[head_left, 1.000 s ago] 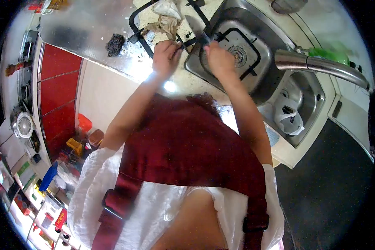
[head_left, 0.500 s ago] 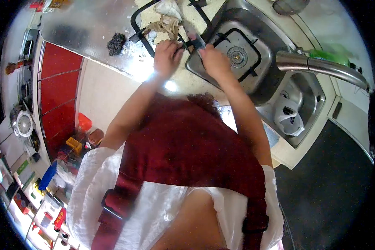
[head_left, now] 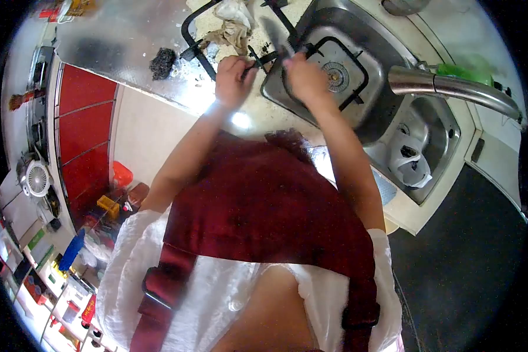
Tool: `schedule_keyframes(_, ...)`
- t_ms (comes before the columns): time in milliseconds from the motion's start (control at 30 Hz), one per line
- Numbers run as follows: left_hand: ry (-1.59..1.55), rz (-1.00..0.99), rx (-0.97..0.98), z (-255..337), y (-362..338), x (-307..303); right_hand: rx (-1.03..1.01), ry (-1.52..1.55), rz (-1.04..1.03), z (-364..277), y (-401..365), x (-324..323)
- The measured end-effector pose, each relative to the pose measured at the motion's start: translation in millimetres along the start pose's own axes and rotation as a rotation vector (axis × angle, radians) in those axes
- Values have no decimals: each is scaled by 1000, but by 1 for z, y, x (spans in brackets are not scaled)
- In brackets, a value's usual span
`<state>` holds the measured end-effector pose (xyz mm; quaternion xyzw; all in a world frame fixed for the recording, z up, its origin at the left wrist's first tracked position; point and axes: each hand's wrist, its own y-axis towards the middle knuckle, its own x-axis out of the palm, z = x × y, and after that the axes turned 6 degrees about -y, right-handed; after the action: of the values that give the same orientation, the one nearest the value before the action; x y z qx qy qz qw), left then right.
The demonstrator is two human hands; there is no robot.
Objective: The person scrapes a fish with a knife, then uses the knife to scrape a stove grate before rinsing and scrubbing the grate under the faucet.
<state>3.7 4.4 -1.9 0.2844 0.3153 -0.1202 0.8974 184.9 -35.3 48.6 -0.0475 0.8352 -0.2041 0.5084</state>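
Note:
A black metal pan support lies on the counter against the sink's left edge. My left hand is closed around its near bar. In my right hand is a knife, its blurred blade pointing away over the pan support. My right fingers are wrapped round its handle, which they mostly hide. Dark crumbs are scattered on the counter beside the blade. Crumpled brown and white wipes lie within the frame of the pan support. A second black pan support rests in the sink.
The large steel sink has a round drain. A curved tap reaches over it. The smaller basin holds a white plastic bag. A dark scouring pad sits on the steel counter.
My right hand has shifted slightly up and right, and the knife blade now reaches further away from me. My left hand keeps its grip on the pan support.

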Motion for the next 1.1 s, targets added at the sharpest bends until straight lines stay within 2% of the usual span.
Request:
schedule_keyframes(33, 1, -6, -21, 1, 0, -1, -51, -11, -41, -8, -5, -1)
schedule_keyframes(67, 1, -11, -42, 2, 1, 0, 24, -1, -39, -6, 3, 35)
schedule_keyframes(300, -14, -31, -22, -1, 0, -2, -18, 8, -9, 4, 8, 8)
schedule_keyframes(333, -11, -38, -29, -1, 0, -2, -104, -45, -2, -4, -1, 16)
schedule_keyframes(367, -14, -37, -27, 0, 0, -2, 35, -48, -82, -15, -3, 22)
schedule_keyframes(533, -1, -49, -46, 3, 0, -6, -93, 161, -101, -1, 1, 21)
schedule_keyframes(567, 11, -61, -40, 4, 2, -5, -86, 164, -95, 2, 0, 20)
schedule_keyframes(633, -9, -45, -10, 3, 5, -4, -196, 102, -123, 2, -2, 12)
schedule_keyframes(767, -12, -16, 31, -1, 2, -2, -100, 216, -118, 14, 2, 20)
schedule_keyframes(833, -8, -26, 19, 3, 3, -4, 0, 108, 61, 18, 1, 21)
schedule_keyframes(867, -3, -36, 7, 4, 2, -5, -31, 32, 101, 21, -1, 21)
schedule_keyframes(1100, 4, -39, 50, 1, 2, -3, -94, -156, 54, 2, -10, 32)
